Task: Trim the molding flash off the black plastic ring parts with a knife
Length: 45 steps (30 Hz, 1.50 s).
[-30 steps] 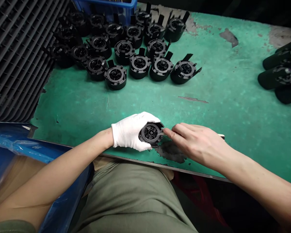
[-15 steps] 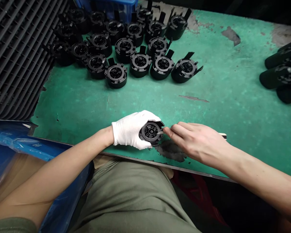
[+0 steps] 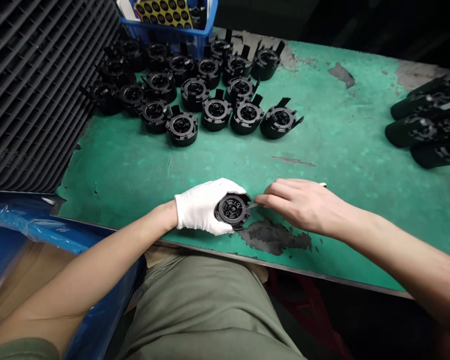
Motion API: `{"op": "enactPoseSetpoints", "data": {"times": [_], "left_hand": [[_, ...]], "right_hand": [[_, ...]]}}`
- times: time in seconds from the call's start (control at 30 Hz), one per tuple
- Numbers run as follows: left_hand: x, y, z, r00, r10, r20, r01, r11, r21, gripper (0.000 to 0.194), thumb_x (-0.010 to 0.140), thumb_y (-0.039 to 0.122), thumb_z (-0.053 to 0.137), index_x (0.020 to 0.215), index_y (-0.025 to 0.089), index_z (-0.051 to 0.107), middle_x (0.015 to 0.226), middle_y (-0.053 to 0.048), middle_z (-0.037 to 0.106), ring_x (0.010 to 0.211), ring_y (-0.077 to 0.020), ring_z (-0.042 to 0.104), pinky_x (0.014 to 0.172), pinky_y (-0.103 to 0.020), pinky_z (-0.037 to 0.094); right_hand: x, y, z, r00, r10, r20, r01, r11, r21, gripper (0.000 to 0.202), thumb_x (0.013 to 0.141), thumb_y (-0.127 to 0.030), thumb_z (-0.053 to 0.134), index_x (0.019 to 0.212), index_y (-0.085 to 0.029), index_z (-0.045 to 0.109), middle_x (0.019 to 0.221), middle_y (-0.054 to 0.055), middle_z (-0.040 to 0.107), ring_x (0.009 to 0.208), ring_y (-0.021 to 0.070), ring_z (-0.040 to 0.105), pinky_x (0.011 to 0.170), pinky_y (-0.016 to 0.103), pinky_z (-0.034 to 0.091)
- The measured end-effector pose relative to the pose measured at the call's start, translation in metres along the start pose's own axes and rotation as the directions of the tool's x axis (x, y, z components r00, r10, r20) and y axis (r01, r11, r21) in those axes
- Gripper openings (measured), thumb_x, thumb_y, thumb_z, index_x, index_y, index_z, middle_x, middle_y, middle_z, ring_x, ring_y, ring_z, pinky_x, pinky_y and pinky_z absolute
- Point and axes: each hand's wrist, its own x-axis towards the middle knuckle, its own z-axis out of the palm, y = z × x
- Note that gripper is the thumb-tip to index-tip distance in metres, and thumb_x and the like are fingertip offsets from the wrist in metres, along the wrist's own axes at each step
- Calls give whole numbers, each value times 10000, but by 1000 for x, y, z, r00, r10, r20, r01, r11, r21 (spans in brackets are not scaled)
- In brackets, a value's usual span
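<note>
In a white glove, my left hand (image 3: 199, 207) is closed around a round black plastic housing (image 3: 233, 209), its ribbed, ring-shaped face turned up. My bare right hand (image 3: 298, 202) is just right of it, fingers pinched on a slim blade tool (image 3: 252, 205). The thin metal tip points at the housing's right rim; whether it touches cannot be made out. A pale handle end (image 3: 323, 184) shows behind my right hand, and the rest of the handle is hidden in the palm.
Several similar black housings (image 3: 182, 128) with upright tabs stand at the back left of the green table (image 3: 217, 160). Behind them is a blue bin (image 3: 172, 36) holding a yellow sticker sheet (image 3: 163, 12). Black slatted trays (image 3: 33, 100) rise at left; black cylindrical parts (image 3: 408, 131) lie at right.
The view has tilted up slightly, showing more of the blue bin. My right hand and the blade have drawn back a little from the housing's face toward its rim. The left hand keeps its hold.
</note>
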Motion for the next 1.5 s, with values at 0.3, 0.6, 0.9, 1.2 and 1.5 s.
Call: {"op": "enactPoseSetpoints", "data": {"times": [0.3, 0.6, 0.9, 1.2, 1.5], "left_hand": [[-1, 4, 4, 940, -89, -328, 162, 966, 200, 754, 796, 477, 913, 1428, 213, 599, 1373, -148, 719, 1301, -381, 703, 1165, -568, 559], [6, -13, -7, 999, -33, -5, 33, 952, 305, 1326, 624, 723, 1014, 1654, 160, 396, 1526, -241, 644, 1409, -474, 639, 1194, -626, 527], [7, -13, 0, 997, -78, -25, 82, 940, 331, 1133, 726, 567, 943, 1638, 149, 418, 1430, -206, 709, 1300, -452, 709, 1126, -614, 577], [8, -12, -1, 995, -95, -22, 97, 934, 344, 1086, 717, 576, 935, 1603, 149, 473, 1463, -202, 707, 1322, -445, 704, 1147, -591, 574], [11, -12, -2, 997, -79, -25, 83, 939, 333, 1054, 710, 564, 934, 1574, 128, 519, 1440, -202, 725, 1297, -451, 718, 1124, -588, 595]], "right_hand": [[-15, -71, 22, 828, 537, -162, -502, 839, 211, 385, 1137, -194, 549, 1520, -162, 569, 939, 37, 660, 800, 175, 669, 733, 289, 544], [-14, -66, 36, 831, 545, -107, -546, 837, 28, 302, 1158, -257, 527, 1407, -181, 679, 907, 18, 706, 766, 145, 691, 643, 267, 465], [-4, -68, 19, 900, 422, -112, -436, 882, -178, 314, 1055, -70, 514, 1325, -148, 652, 802, -2, 628, 622, 148, 498, 554, 310, 327], [-5, -74, 17, 912, 405, -63, -409, 892, -195, 450, 954, 49, 490, 1372, -101, 561, 843, 16, 619, 662, 174, 514, 551, 338, 325], [-4, -70, 13, 934, 353, -61, -358, 917, -175, 423, 963, 47, 482, 1353, -93, 565, 826, 3, 591, 663, 169, 529, 557, 319, 354]]}}
